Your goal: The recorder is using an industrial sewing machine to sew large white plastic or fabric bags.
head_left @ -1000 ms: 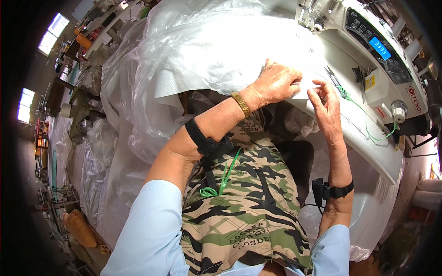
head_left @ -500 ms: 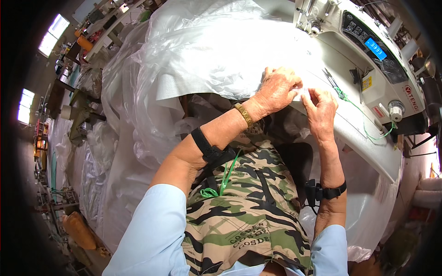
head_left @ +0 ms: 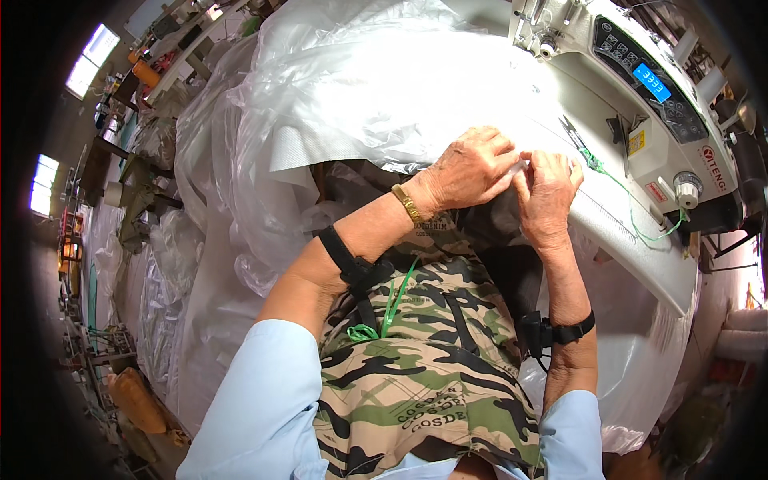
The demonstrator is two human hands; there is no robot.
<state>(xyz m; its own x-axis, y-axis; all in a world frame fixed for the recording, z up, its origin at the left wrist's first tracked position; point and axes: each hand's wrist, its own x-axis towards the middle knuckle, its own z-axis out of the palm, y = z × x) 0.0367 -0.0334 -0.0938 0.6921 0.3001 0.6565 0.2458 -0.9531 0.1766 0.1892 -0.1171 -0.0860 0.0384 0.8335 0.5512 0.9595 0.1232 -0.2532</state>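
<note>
Over the near edge of the sewing table, my left hand (head_left: 474, 170) and my right hand (head_left: 549, 196) meet almost fingertip to fingertip. Both are closed in a pinch. A small whitish bit of material (head_left: 522, 163) shows between them; whether it belongs to the larger sheet I cannot tell. Just beyond the left hand spreads a white woven plastic sheet (head_left: 320, 148) with clear film (head_left: 276, 88) bunched over it, partly washed out by bright light. The sewing machine (head_left: 640, 96) stands to the right, its blue display lit.
Dark-handled scissors or snips (head_left: 584, 148), tied to a green cord (head_left: 628, 200), lie on the table (head_left: 640, 268) beside the machine. Crumpled clear plastic (head_left: 192, 296) hangs down on the left. A camouflage-patterned apron (head_left: 424, 360) covers my lap. Cluttered benches (head_left: 200, 48) stand far left.
Both hands have shifted slightly left and toward me, still pinched close together. The right hand's fingers have curled more. The sheet and machine look the same.
</note>
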